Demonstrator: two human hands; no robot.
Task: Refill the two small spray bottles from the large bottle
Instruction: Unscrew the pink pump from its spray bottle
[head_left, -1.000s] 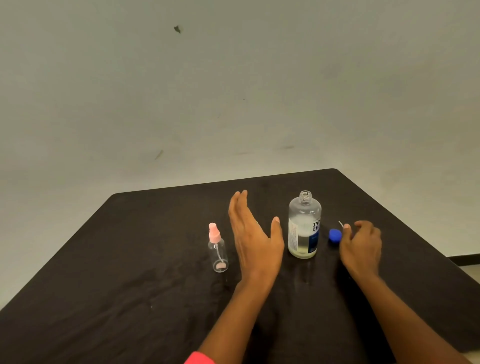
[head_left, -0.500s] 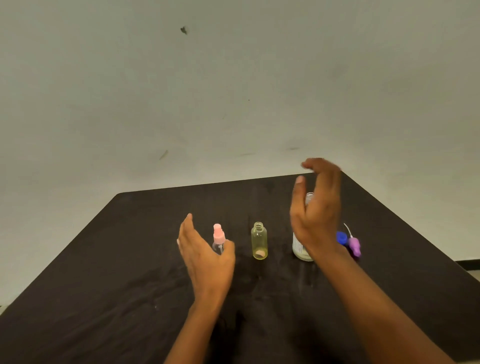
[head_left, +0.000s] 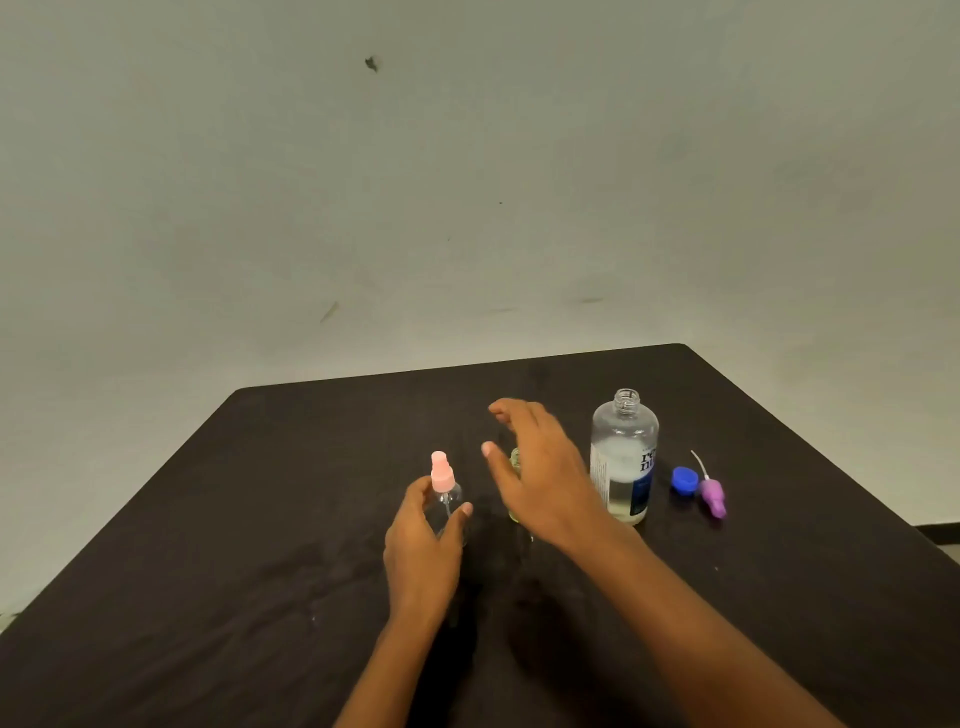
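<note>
Now | left hand (head_left: 423, 540) grips pink-capped bottle (head_left: 443, 480) | right hand (head_left: 540, 483) spread open | well inside table (head_left: 249, 530) edges

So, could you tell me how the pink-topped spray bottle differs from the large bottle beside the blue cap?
The pink-topped spray bottle is much smaller than the large bottle. Its sprayer is on; the large bottle's neck is open. The left hand grips the spray bottle; no hand holds the large bottle. Both are clear and upright on the black table.
</note>
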